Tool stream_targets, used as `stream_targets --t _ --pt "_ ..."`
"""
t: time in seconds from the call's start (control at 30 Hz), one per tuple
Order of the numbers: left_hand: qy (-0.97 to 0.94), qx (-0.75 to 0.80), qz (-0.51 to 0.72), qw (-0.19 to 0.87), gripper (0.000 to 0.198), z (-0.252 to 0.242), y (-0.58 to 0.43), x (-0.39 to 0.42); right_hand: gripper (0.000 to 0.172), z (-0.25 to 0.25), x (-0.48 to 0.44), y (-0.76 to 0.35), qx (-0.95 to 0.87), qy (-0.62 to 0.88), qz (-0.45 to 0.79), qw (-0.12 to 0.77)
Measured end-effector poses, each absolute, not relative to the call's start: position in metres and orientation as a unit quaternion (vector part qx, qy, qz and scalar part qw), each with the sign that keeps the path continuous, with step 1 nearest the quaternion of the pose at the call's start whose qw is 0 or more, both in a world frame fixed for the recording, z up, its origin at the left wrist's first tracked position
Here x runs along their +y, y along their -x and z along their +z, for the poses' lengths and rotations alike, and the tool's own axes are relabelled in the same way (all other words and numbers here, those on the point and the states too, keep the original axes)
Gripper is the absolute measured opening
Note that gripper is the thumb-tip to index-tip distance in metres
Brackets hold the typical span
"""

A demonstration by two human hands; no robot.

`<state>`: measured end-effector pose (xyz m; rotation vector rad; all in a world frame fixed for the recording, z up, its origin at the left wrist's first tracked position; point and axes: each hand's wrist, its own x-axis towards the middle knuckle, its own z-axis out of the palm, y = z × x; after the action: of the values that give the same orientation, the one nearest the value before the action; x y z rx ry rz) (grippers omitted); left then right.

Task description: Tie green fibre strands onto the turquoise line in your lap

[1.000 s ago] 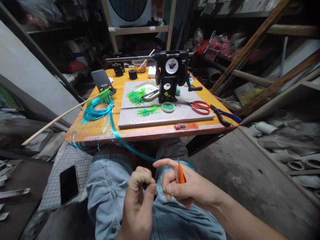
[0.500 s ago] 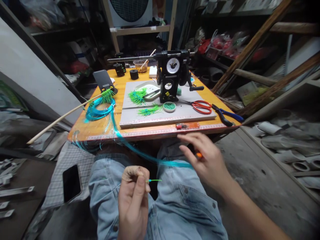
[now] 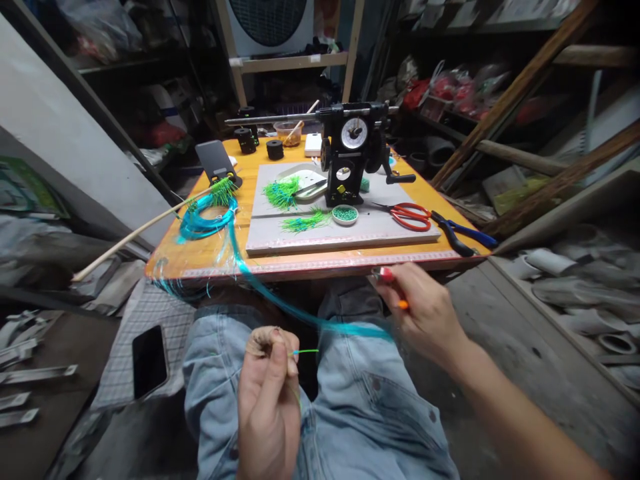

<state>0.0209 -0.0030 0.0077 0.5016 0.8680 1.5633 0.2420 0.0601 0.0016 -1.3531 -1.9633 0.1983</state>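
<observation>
The left hand [image 3: 270, 407] has its thumb pressed tight against an index finger sleeved in a wrinkled beige covering, pinching a hair-thin green strand [image 3: 309, 351] with a bright blue bit at the fingertips; its free end juts straight toward the other hand. To the right of that pinch and farther forward, the right hand [image 3: 425, 303] is curled closed around a lighter [image 3: 385, 275] with a glossy red top and metal tip, and an orange tool [image 3: 403, 304], of which only the rounded end shows. Beneath the fingers lies faded, creased denim [image 3: 360, 380]. Between the hands and the table edge sags a silky turquoise filament bundle [image 3: 280, 301]. Ahead of the fingertips, a flat grey board [image 3: 300, 249] bears bristly green tufts [image 3: 305, 221], a round white bowl [image 3: 345, 224] of pebbly green beads [image 3: 345, 213], and red-looped scissors [image 3: 413, 217].
</observation>
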Motion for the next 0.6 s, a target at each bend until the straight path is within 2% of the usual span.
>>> stream_targets --t 0.07,0.1,0.13,0.2,0.27,0.33,0.6 --pt "-0.237 0.391 0.689 0.562 0.015 0.006 -0.023 -0.002 0.022 -0.002 0.039 -0.223 -0.663 0.489 0.366 0.432" --pt "-0.244 0.399 0.696 0.545 0.016 0.005 -0.024 -0.002 0.025 -0.006 0.030 -0.211 -0.589 0.459 0.503 0.435" --pt "-0.250 0.405 0.702 0.529 0.017 0.003 -0.025 -0.001 0.032 -0.009 0.022 -0.200 -0.509 0.435 0.605 0.430" --pt "-0.258 0.414 0.709 0.509 0.020 0.001 -0.027 -0.001 0.049 -0.017 0.011 -0.178 -0.368 0.392 0.729 0.424" --pt "-0.263 0.421 0.710 0.500 0.022 -0.001 -0.028 -0.001 0.060 -0.022 0.006 -0.161 -0.268 0.361 0.787 0.423" --pt "-0.265 0.427 0.707 0.497 0.023 -0.003 -0.028 -0.002 0.065 -0.025 0.005 -0.150 -0.204 0.337 0.819 0.416" --pt "-0.256 0.440 0.705 0.494 0.026 -0.006 -0.028 -0.001 0.053 -0.022 0.003 -0.139 -0.101 0.306 0.853 0.410"
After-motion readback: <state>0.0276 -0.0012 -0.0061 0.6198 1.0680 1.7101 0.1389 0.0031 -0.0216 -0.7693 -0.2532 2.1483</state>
